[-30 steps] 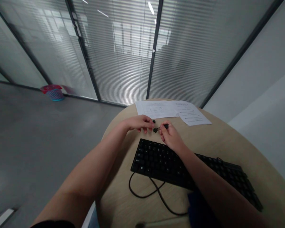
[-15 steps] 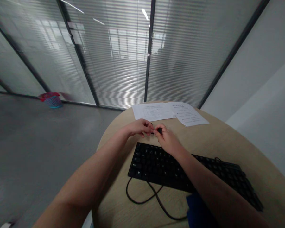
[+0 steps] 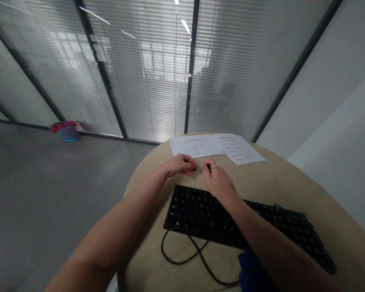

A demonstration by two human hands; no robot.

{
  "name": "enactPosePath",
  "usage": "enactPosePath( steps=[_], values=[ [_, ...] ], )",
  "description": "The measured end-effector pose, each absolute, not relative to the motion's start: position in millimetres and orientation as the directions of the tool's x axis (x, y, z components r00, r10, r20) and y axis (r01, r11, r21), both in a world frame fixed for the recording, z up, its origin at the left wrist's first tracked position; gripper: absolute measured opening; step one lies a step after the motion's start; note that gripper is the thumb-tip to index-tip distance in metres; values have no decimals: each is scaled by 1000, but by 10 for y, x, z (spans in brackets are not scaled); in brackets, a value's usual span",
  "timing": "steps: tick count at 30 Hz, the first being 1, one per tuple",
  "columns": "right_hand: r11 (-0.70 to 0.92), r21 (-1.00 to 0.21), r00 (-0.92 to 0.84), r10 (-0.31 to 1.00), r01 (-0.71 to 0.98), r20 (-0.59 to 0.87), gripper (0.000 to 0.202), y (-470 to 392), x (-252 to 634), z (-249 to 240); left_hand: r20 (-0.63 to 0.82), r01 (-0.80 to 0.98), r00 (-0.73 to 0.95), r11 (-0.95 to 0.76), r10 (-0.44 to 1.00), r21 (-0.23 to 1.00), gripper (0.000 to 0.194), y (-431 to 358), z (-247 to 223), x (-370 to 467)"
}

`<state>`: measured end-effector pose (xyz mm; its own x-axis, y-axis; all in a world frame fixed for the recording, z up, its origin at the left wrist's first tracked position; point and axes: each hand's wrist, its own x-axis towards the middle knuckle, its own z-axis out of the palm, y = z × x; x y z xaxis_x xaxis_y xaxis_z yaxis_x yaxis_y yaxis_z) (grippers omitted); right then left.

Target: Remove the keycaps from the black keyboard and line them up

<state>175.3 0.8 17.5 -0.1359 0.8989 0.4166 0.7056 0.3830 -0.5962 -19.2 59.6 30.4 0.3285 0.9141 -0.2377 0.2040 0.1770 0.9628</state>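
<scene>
Centre of frame: my left hand (image 3: 182, 165) pinches small black piece (image 3: 194, 168); right hand (image 3: 216, 178), just beside, has fingers closed around dark object (image 3: 209, 166). Keyboard (image 3: 197, 211) lower centre. Step, I judge: small-piece handling; next move calls for steady fingertips.

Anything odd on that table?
No spill or damage stands out. The black keyboard lies slanted, and a black cable on its near side crosses itself untidily. Two printed sheets overlap at an angle. The left hand pinches a small black piece, too small to identify.
</scene>
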Motion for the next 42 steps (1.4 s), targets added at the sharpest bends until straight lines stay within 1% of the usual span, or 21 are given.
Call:
enactPosePath(
  steps=[3,6,8,10,12,13,15,18,23,26,29,31,35,39,42],
  values=[
    [312,-672,0,907,671,421,22,66,1812,169,-155,233,304,84,940,969,13,633,277,-221],
    [289,-756,90,905,588,416,24,124,1864,161,-62,385,332,-76,941,920,15,642,207,-167],
    [293,-795,126,901,531,416,24,144,1884,156,-37,553,378,-194,925,810,18,626,150,-92],
    [313,-820,150,891,479,428,23,152,1893,148,-4,679,440,-329,898,656,19,601,105,-17],
    [334,-832,162,883,443,441,22,157,1896,140,42,727,497,-442,867,526,19,580,83,32],
    [340,-834,164,881,434,445,22,160,1897,137,61,733,513,-474,856,488,18,573,81,42],
    [346,-835,163,879,427,448,22,167,1897,134,89,744,508,-489,857,455,17,565,87,35],
    [353,-836,164,876,419,453,22,179,1899,140,106,768,472,-468,875,437,15,569,100,-19],
    [359,-840,164,876,407,454,21,196,1900,151,90,790,450,-443,889,424,14,605,115,-108],
    [352,-841,162,879,410,447,21,203,1900,152,82,802,459,-453,885,391,15,607,126,-123],
    [352,-841,166,878,411,449,21,204,1904,158,82,829,429,-428,900,359,15,590,131,-114],
    [355,-844,169,877,402,450,21,205,1909,162,86,833,417,-418,905,363,16,596,134,-90],
    [354,-874,204,878,333,433,22,220,1919,152,157,813,420,-447,894,372,23,727,157,4],
    [351,-901,251,876,255,412,24,234,1923,132,208,829,447,-491,870,268,31,935,158,88],
    [342,-909,263,878,239,400,25,228,1921,137,218,829,470,-512,855,223,33,1036,107,94]
  ],
)
